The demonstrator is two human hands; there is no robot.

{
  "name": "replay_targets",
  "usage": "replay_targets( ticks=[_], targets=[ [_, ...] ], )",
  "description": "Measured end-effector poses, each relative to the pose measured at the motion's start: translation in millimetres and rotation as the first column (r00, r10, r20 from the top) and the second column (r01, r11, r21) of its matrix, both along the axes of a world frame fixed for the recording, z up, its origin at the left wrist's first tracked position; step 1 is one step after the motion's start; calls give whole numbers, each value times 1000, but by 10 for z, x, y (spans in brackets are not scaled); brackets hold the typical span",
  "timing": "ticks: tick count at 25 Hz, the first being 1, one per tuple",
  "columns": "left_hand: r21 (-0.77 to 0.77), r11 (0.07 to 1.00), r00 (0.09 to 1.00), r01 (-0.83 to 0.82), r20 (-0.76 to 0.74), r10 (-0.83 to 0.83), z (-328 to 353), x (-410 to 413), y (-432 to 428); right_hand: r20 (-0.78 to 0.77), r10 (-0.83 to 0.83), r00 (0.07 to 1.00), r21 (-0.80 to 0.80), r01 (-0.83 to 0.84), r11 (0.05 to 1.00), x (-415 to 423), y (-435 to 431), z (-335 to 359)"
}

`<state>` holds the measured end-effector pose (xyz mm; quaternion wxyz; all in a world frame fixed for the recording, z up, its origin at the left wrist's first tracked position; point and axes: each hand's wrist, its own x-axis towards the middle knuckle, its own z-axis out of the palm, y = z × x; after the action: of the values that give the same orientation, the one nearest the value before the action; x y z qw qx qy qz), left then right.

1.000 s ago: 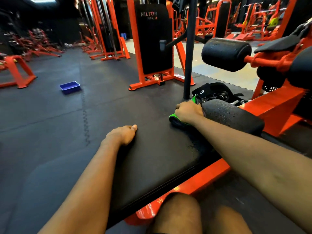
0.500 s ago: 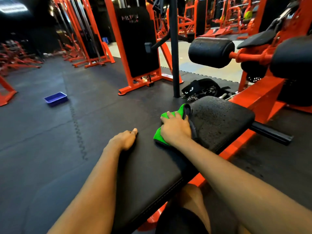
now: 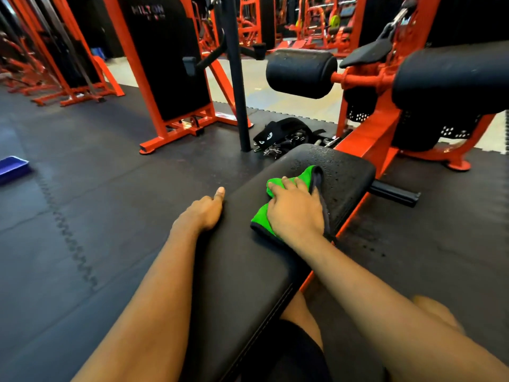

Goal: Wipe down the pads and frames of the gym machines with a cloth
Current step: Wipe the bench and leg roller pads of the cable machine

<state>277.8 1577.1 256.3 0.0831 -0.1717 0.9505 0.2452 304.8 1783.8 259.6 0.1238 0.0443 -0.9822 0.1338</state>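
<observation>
A long black bench pad (image 3: 248, 271) on an orange frame (image 3: 369, 139) runs away from me. Its far end (image 3: 341, 166) is speckled with droplets. My right hand (image 3: 294, 213) lies flat on a green cloth with a dark edge (image 3: 261, 219), fingers spread, pressing it onto the pad's right side. My left hand (image 3: 203, 210) rests on the pad's left edge, fingers curled over the side, thumb pointing forward. It holds nothing.
Two black roller pads (image 3: 301, 73) (image 3: 451, 84) hang on the orange frame ahead. A black upright pole (image 3: 237, 78) and a heap of black straps with clips (image 3: 283, 136) sit past the pad. A blue tray (image 3: 12, 168) lies far left on rubber matting.
My right hand has slid the cloth from the pad's far left corner toward the right side and nearer me. My left hand has stayed on the left edge.
</observation>
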Motion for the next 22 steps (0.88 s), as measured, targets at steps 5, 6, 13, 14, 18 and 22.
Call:
replay_targets(
  ticks=[5,6,13,14,18,22],
  targets=[
    [0,1000,1000,13,-13,-13,-7,18,-7,-245,-88,965,-252,24,967,596,141,-229],
    [-6,1000,1000,16,-13,-16,-2,38,-3,-234,-142,962,-272,76,959,487,284,-245],
    [-19,999,998,40,-39,-41,12,79,4,-21,-438,899,-431,387,815,251,398,-175],
    [-21,999,998,42,-39,-43,18,86,10,-71,-417,906,-371,364,854,431,206,-181],
    [-9,999,998,47,-31,-47,38,98,38,-97,-285,954,-249,254,935,634,84,-237],
    [-9,1000,999,28,-22,-29,28,85,23,54,-283,958,-237,287,928,-129,603,-122]
  ],
)
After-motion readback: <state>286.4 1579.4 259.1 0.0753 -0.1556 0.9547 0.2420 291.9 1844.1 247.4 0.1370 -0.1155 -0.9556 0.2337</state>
